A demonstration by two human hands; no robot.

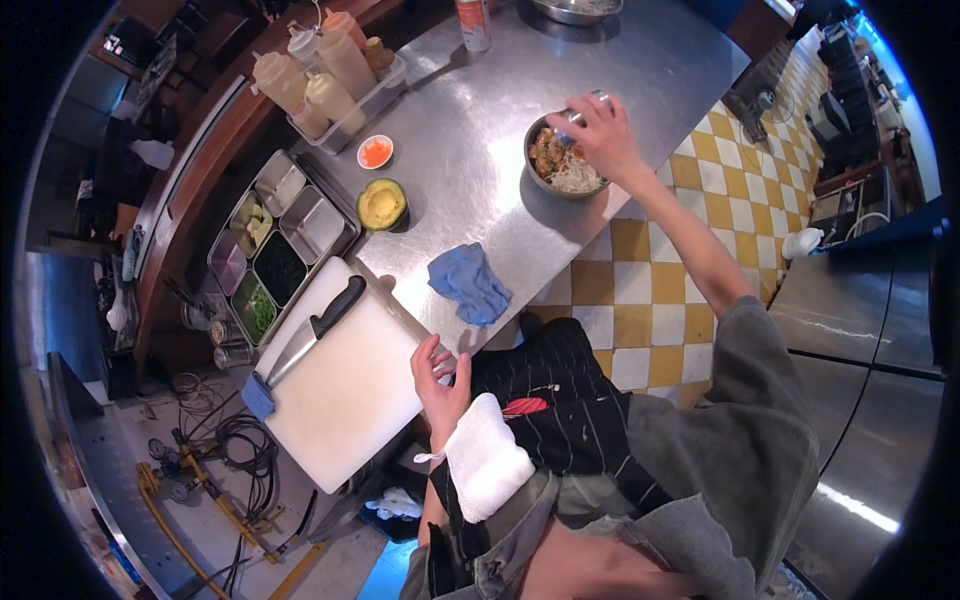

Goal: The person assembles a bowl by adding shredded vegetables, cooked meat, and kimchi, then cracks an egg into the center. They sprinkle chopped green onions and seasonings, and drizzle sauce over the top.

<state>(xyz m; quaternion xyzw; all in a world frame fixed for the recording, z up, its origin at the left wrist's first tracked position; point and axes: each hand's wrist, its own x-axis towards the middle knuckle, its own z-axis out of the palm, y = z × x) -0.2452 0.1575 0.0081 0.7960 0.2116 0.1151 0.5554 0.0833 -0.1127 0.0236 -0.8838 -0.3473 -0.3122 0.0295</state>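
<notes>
My right hand (603, 135) reaches out over a bowl (575, 192) on the steel counter, its fingers wrapped round a small shiny metal container (575, 117). Most of that container is hidden by the fingers, so I cannot tell whether it is a cup or a shaker. In the bowl lie browned chunks (548, 150) and pale noodle-like strands (577, 177). My left hand (440, 382) is raised beside the right edge of a white cutting board (345, 400), fingers apart and holding nothing. A black-handled knife (318, 328) rests across the board's far left part.
A crumpled blue cloth (468, 284), half an avocado (382, 205) and a small cup of orange bits (375, 152) sit on the counter (470, 150). To the left are metal inserts (313, 222) and a bin of squeeze bottles (347, 62). A can (474, 25) and metal bowl (577, 10) stand farther back.
</notes>
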